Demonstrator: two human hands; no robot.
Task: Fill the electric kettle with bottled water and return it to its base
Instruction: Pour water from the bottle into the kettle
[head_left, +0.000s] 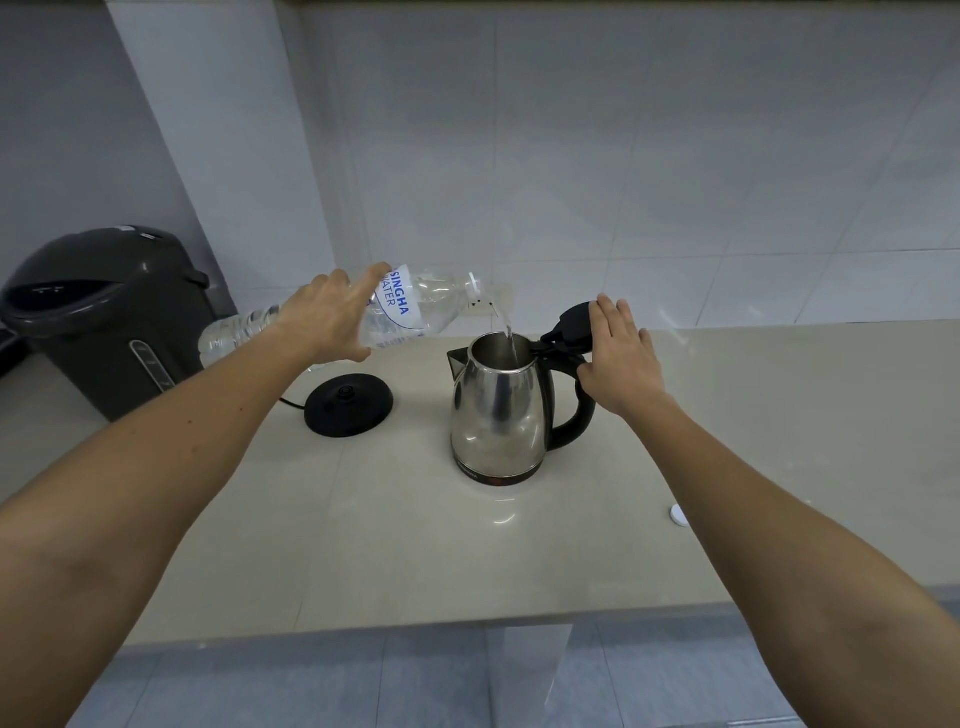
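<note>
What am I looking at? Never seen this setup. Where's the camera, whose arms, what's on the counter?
No robot here: one wide-angle camera worn on a person's head looks forward and down, so both arms are the wearer's. The left hand grips a tilted water bottle; a thin stream runs into the open kettle. The right hand rests straight fingers against the raised lid. The kettle stands on the counter, apart from its black base on the left. Also there: a dark hot-water dispenser far left and a small white disc, probably the bottle's cap, at right.
</note>
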